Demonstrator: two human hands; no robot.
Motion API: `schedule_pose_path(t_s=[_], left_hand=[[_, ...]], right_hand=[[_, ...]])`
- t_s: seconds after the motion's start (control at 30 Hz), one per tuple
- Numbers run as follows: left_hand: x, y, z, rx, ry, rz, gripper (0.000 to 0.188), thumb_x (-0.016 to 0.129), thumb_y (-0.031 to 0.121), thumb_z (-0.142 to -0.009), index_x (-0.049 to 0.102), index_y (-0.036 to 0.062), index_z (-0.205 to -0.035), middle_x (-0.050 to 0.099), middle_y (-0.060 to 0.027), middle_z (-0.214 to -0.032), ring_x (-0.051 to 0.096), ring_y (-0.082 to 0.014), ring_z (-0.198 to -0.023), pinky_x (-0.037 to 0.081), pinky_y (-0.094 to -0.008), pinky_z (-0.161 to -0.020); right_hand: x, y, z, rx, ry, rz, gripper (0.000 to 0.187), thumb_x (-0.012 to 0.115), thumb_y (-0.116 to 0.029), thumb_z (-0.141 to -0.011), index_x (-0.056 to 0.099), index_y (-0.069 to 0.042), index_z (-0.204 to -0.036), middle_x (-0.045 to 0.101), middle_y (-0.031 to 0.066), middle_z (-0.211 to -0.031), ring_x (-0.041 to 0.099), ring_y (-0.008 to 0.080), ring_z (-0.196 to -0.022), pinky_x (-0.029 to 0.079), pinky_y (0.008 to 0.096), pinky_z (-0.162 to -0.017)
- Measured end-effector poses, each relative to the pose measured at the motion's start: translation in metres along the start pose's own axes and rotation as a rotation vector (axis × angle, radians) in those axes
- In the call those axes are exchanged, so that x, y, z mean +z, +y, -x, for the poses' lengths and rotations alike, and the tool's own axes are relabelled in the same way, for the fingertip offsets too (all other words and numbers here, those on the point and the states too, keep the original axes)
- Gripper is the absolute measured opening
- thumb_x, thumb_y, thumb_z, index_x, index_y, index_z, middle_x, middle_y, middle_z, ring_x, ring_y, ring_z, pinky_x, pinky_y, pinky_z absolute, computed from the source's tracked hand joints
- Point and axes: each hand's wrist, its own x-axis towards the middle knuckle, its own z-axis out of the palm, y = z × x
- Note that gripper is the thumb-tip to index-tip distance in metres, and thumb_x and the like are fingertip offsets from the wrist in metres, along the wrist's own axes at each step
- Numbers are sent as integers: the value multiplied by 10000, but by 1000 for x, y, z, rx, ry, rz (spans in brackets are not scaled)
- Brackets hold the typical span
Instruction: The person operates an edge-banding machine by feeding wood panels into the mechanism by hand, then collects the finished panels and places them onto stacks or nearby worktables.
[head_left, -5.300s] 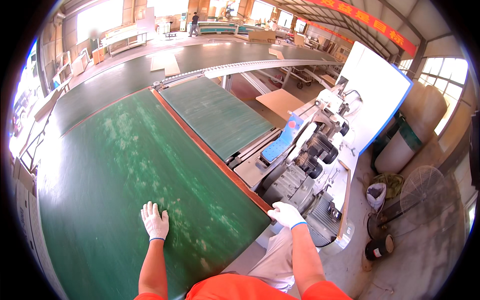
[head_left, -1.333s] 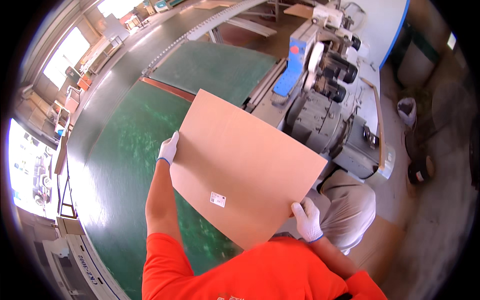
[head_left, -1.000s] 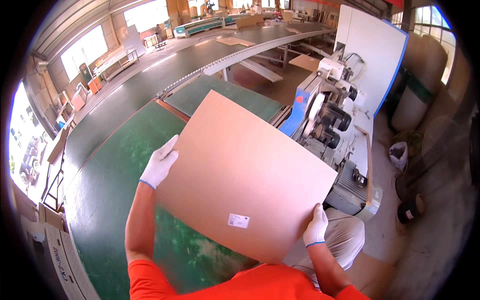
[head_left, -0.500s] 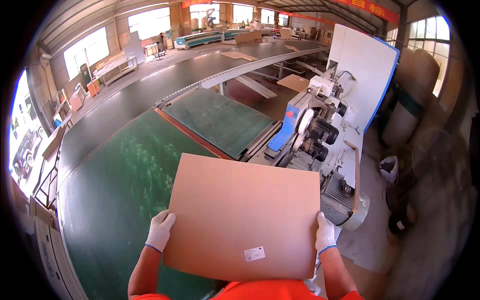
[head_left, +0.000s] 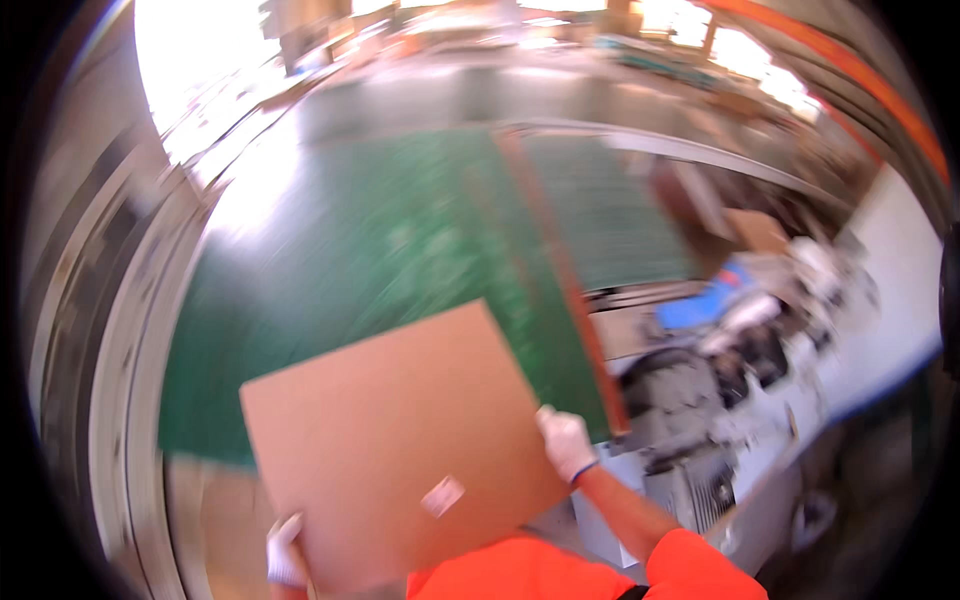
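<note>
A large flat brown cardboard panel (head_left: 400, 410) is held in front of my body, tilted so its right side sits higher than its left. A small white label (head_left: 443, 495) is stuck near its lower edge. My left hand (head_left: 286, 550), in a white knit glove, grips the panel's lower left edge with the thumb on top. On the right edge, my right hand (head_left: 567, 442) is closed in a matching glove, its thumb over the panel's face. The fingers of both hands are hidden behind the board.
Beyond the panel spreads a green belt surface (head_left: 330, 260), with a reddish strip (head_left: 560, 260) along its right side. A machine with a blue guard (head_left: 705, 302) and dark motors stands at the right. Long pale panels (head_left: 140, 400) run along the left. Motion blurs much of the surroundings.
My view has swung left, so the machine appears farther right and the belt more central. The cardboard panel has shifted left and turned anticlockwise, with both hands still gripping it.
</note>
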Motion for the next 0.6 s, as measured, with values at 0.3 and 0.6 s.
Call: schedule_pose_path(t_s=[0.3,0.6], left_hand=[[-120,-158,310,150,491,721,698,610,16,-738,520,-87,-1423,651,-258,-1316,645,-410,-1199,544,-535,-1035],[-28,-266,484,687,1131,1065,754,615,47,-706,470,-56,-1438,621,-236,-1309,646,-428,-1174,552,-555,-1034]], right_hand=[[186,-154,-7,-98,-788,-392,509,659,-355,-1016,438,-122,-620,347,-75,-641,299,88,-620,276,368,-550],[311,-370,199,-819,-1417,-318,361,646,-292,-1024,735,23,-1175,749,75,-1049,691,193,-890,551,351,-801]])
